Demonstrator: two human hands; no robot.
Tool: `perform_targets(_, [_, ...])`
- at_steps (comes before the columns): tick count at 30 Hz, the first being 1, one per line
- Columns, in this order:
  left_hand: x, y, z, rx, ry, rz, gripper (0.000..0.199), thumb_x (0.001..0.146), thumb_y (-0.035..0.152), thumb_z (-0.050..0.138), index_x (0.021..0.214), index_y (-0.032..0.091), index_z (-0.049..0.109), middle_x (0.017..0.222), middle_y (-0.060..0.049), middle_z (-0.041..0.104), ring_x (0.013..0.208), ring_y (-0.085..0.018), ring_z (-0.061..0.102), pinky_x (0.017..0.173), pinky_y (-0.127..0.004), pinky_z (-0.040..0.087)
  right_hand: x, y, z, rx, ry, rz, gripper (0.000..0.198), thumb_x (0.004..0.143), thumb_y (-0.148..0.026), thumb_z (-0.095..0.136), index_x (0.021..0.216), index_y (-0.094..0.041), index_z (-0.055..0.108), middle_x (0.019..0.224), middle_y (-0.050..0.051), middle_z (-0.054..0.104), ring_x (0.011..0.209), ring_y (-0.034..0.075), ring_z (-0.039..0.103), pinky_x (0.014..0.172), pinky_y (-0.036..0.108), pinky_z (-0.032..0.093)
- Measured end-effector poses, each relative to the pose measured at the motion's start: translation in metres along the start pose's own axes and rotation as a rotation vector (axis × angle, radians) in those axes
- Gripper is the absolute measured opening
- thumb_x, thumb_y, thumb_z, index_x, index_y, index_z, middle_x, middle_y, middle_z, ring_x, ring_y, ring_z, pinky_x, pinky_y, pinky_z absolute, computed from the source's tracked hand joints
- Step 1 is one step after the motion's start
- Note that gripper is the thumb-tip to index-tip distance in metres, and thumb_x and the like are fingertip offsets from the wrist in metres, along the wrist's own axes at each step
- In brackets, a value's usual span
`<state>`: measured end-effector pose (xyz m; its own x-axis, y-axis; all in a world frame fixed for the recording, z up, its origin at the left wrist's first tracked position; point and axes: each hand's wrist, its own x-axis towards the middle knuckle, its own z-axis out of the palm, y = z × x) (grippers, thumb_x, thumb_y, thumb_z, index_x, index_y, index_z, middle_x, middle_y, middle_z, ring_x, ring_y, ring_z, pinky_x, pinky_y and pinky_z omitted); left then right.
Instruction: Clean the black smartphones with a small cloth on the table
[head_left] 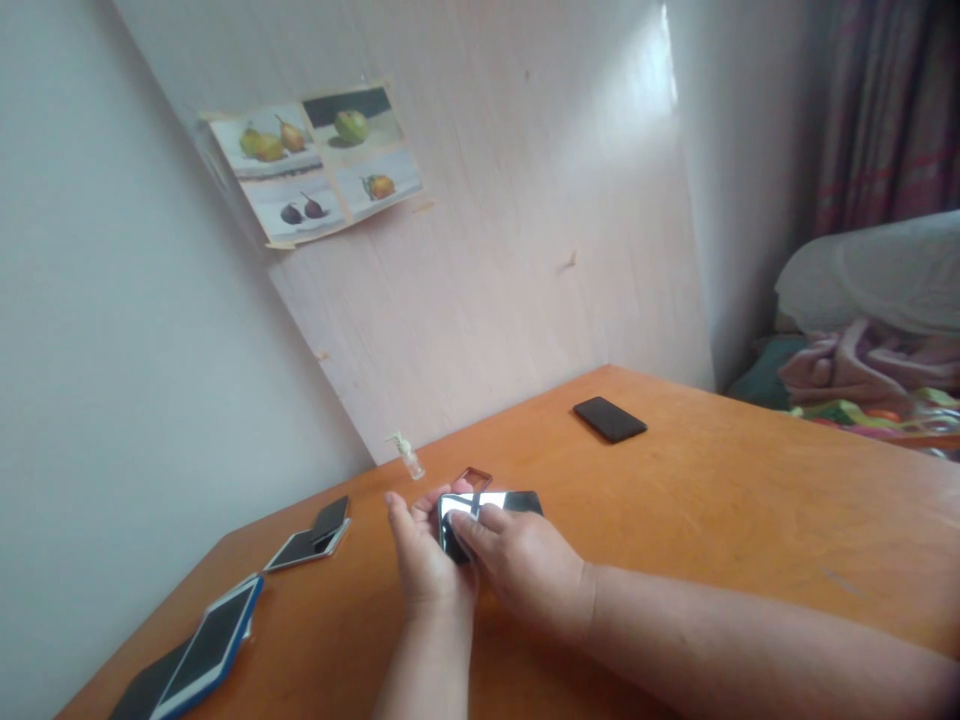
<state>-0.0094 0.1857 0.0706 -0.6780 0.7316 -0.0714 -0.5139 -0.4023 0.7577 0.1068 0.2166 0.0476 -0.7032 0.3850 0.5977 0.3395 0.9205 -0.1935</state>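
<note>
A smartphone (pixel 491 503) with a glossy, reflecting screen lies across my left hand (pixel 421 550) above the table. The left palm supports it from below, with the thumb standing up off its left end. Over the phone lies my right hand (pixel 525 555), its fingers bent and its fingertips on the glass near the left end. Whether anything small sits under those fingertips is hidden. Just behind the phone, a reddish-brown phone case (pixel 475 476) rests on the table, partly covered by my left fingers.
The orange-brown wooden table (pixel 750 520) carries a small pump bottle (pixel 410 460) near the wall and a black phone (pixel 610 419) at the back right. On the left lie a blue-edged tablet (pixel 210 645) and a white-edged device (pixel 304 547) with a dark phone (pixel 331 517) on top.
</note>
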Motion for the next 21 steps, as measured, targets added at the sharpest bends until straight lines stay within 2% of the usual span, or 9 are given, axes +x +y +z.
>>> perform_targets(2, [-0.0001, 0.0000, -0.0004, 0.000, -0.014, -0.004, 0.057, 0.084, 0.069, 0.041, 0.074, 0.017, 0.060, 0.076, -0.009, 0.072, 0.072, -0.023, 0.069, 0.079, -0.040, 0.053, 0.0007, -0.0018, -0.0006, -0.005, 0.006, -0.011, 0.039, 0.088, -0.020, 0.049, 0.127, -0.018, 0.050, 0.094, 0.008, 0.062, 0.070, 0.017, 0.058, 0.058, 0.027, 0.039])
perform_targets(5, [-0.0008, -0.0006, -0.0003, 0.012, -0.007, -0.001, 0.056, 0.084, 0.069, 0.041, 0.074, 0.017, 0.060, 0.076, -0.010, 0.072, 0.070, -0.023, 0.069, 0.077, -0.040, 0.053, 0.0022, -0.0019, -0.0013, -0.023, 0.011, 0.053, 0.038, 0.086, -0.018, 0.050, 0.124, -0.018, 0.051, 0.094, 0.008, 0.063, 0.068, 0.017, 0.058, 0.057, 0.027, 0.038])
perform_targets(10, [-0.0020, -0.0014, 0.0012, 0.021, -0.014, -0.004, 0.057, 0.085, 0.068, 0.039, 0.073, 0.017, 0.061, 0.075, -0.010, 0.072, 0.072, -0.023, 0.069, 0.077, -0.039, 0.052, 0.0037, -0.0004, 0.0001, 0.037, 0.029, -0.023, 0.027, 0.088, -0.020, 0.051, 0.114, -0.018, 0.056, 0.090, 0.007, 0.062, 0.070, 0.016, 0.057, 0.060, 0.027, 0.039])
perform_targets(13, [-0.0034, -0.0012, 0.0029, 0.027, -0.015, -0.002, 0.058, 0.086, 0.068, 0.037, 0.071, 0.017, 0.061, 0.074, -0.010, 0.072, 0.071, -0.023, 0.069, 0.078, -0.040, 0.052, 0.0040, 0.0010, 0.0002, 0.017, 0.059, 0.038, 0.027, 0.091, -0.021, 0.049, 0.117, -0.018, 0.055, 0.091, 0.007, 0.063, 0.067, 0.015, 0.056, 0.058, 0.026, 0.038])
perform_targets(18, [-0.0059, -0.0006, 0.0049, 0.024, -0.020, -0.017, 0.059, 0.087, 0.067, 0.036, 0.071, 0.016, 0.061, 0.074, -0.010, 0.072, 0.071, -0.023, 0.070, 0.079, -0.040, 0.053, 0.0036, 0.0006, -0.0011, 0.050, 0.046, -0.032, 0.026, 0.091, -0.022, 0.048, 0.115, -0.018, 0.056, 0.091, 0.007, 0.063, 0.073, 0.016, 0.058, 0.063, 0.026, 0.040])
perform_targets(21, [-0.0054, -0.0014, 0.0044, 0.029, -0.011, -0.012, 0.059, 0.088, 0.066, 0.035, 0.071, 0.016, 0.061, 0.074, -0.011, 0.072, 0.070, -0.023, 0.070, 0.078, -0.040, 0.053, 0.0043, 0.0001, -0.0037, 0.038, 0.069, 0.026, 0.027, 0.094, -0.022, 0.045, 0.119, -0.019, 0.054, 0.097, 0.007, 0.063, 0.069, 0.015, 0.057, 0.060, 0.025, 0.039])
